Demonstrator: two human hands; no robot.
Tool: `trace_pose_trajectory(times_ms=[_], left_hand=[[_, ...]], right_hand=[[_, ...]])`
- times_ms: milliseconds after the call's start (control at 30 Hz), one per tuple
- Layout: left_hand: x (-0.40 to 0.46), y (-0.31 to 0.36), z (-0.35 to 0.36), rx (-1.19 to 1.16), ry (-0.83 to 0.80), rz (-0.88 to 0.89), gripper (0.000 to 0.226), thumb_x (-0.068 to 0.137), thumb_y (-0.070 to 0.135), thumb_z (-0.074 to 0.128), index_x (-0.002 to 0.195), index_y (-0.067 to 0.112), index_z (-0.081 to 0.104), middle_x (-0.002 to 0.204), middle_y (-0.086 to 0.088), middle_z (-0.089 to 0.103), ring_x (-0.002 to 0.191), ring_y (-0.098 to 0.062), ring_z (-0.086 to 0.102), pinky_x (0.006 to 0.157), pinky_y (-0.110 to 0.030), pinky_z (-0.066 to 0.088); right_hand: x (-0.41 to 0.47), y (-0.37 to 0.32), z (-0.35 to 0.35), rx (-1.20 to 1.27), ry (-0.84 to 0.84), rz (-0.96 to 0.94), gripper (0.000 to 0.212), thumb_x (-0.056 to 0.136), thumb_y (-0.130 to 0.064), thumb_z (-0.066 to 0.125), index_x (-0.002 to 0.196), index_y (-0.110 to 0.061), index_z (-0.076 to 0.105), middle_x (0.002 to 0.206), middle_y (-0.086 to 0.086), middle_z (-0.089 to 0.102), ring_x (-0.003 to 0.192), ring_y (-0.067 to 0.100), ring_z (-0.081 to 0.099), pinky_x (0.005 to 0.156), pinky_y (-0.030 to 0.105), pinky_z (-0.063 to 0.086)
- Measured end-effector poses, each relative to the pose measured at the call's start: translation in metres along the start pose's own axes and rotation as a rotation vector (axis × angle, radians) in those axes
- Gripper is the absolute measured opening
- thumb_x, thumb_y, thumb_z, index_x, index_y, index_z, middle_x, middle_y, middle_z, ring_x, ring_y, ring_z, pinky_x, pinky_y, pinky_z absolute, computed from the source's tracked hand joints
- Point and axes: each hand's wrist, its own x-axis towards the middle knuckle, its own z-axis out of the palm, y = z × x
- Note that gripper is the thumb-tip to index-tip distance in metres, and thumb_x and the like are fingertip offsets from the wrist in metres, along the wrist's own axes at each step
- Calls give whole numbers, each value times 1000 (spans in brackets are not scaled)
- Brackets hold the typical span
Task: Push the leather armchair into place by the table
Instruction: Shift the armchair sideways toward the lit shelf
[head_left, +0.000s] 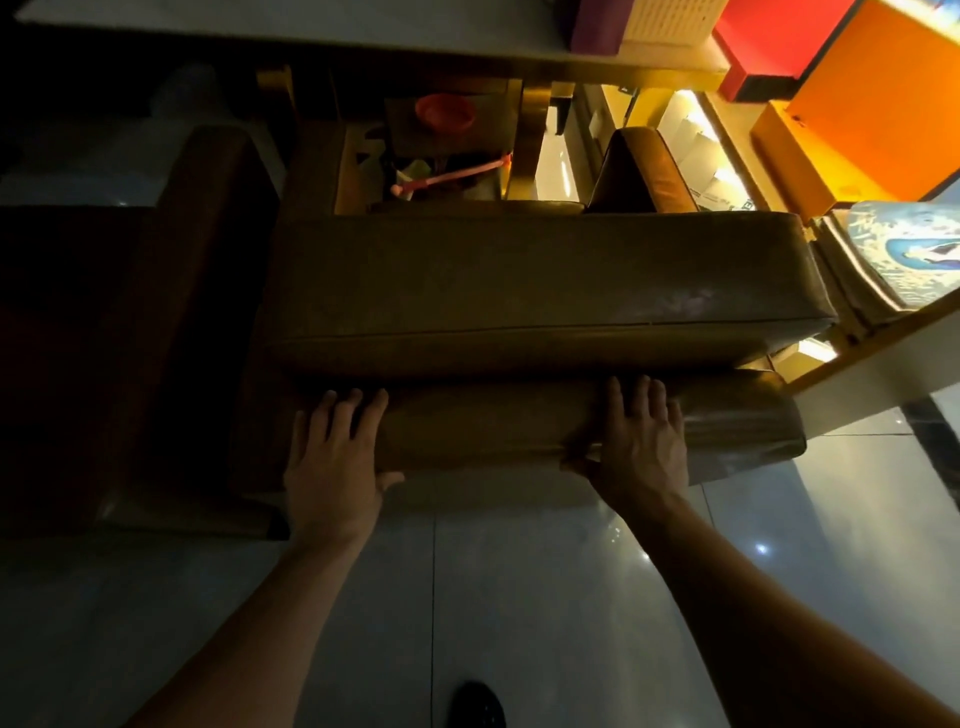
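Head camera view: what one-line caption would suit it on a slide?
Both hands, left hand and right hand, press on the leather armchair backrest, facing the table.

Table (363, 36) ahead; darker armchair (156, 312) leftward

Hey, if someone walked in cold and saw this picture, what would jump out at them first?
Two bare hands, the left hand and the right hand, lie flat on the back of a brown leather armchair at centre. Top right, bright orange boxes and a red box glow against the dim room. Beyond the chair, a pale table edge runs across the top.
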Motion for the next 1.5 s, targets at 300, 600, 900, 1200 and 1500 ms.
trace_pose_trajectory(times_ms=[300,600,900,1200,1500], left_hand=[[-42,-27,-7,26,-55,-3,101,64,54,84,148,27,36,146,-6,43,139,-32,30,115,-52,27],[-61,-28,-6,-23,-64,20,111,66,81,62,155,37,12,157,-8,25,147,-37,14,118,-59,10],[-58,-25,-5,-63,-97,4,100,75,71,62,153,43,6,162,-8,17,149,-36,0,118,-61,6],[-55,-22,-3,-85,-63,9,99,69,59,75,153,35,27,154,-16,35,147,-42,16,114,-67,19],[-22,-17,-7,-32,-93,-26,104,75,68,67,154,38,6,162,-12,14,149,-38,2,119,-59,9]], right_hand=[[-62,-18,12,5,3,4,124,70,-81,64,157,-10,9,162,26,15,151,43,13,122,55,19],[-76,-14,8,9,-75,-15,128,72,-83,59,158,-20,-10,166,21,-2,153,40,-1,122,63,4],[-72,-14,17,23,-61,-8,126,72,-81,60,160,-19,-5,165,23,4,152,41,2,120,61,19],[-63,-13,27,-3,-57,-14,125,75,-77,61,159,-16,-7,164,26,4,152,44,-1,118,64,18],[-42,-20,8,64,-69,-20,121,79,-74,60,158,-19,-15,164,25,-8,151,44,-8,121,64,10]])
